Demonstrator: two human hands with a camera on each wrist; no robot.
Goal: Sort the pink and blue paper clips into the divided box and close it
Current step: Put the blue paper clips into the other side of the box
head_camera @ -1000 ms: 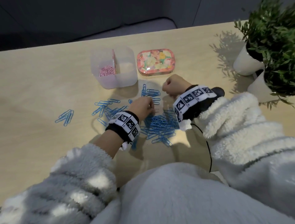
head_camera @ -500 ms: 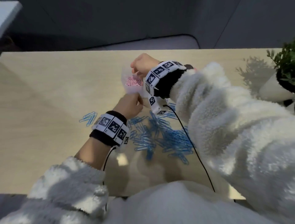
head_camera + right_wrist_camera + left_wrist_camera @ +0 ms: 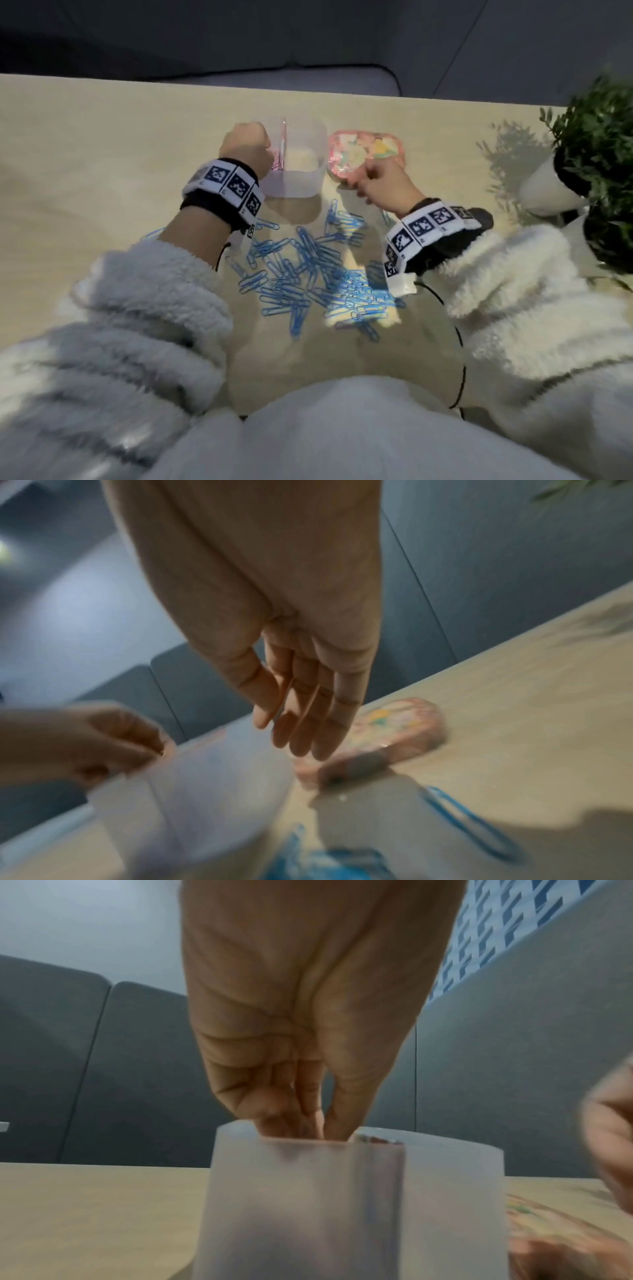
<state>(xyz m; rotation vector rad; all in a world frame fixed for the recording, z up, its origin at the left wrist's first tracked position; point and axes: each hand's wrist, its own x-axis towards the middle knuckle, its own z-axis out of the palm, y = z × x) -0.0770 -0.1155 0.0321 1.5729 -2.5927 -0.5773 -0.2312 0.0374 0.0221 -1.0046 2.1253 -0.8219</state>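
Note:
A translucent divided box [image 3: 308, 161] stands open on the table, with pink clips [image 3: 275, 164] in its left compartment beside the divider [image 3: 283, 144]. My left hand [image 3: 245, 147] hangs over that compartment. In the left wrist view its fingers and thumb [image 3: 318, 1129] are drawn together and dip behind the box wall [image 3: 342, 1204], so their tips are hidden. My right hand [image 3: 380, 181] hovers at the near edge of the pink patterned lid [image 3: 373, 147]. Its fingers [image 3: 301, 739] are straight and empty above the lid [image 3: 404, 723]. Many blue clips [image 3: 308, 270] lie scattered in front of the box.
Potted plants [image 3: 599, 144] in white pots [image 3: 548, 192] stand at the right edge of the table. A black cable [image 3: 459, 342] runs from my right wrist. A few blue clips [image 3: 150, 234] lie apart at the left, partly under my left arm.
My left hand rose from the blue clips to over the box's left compartment. My right hand left the box and moved right to the lid. The head view shifted.

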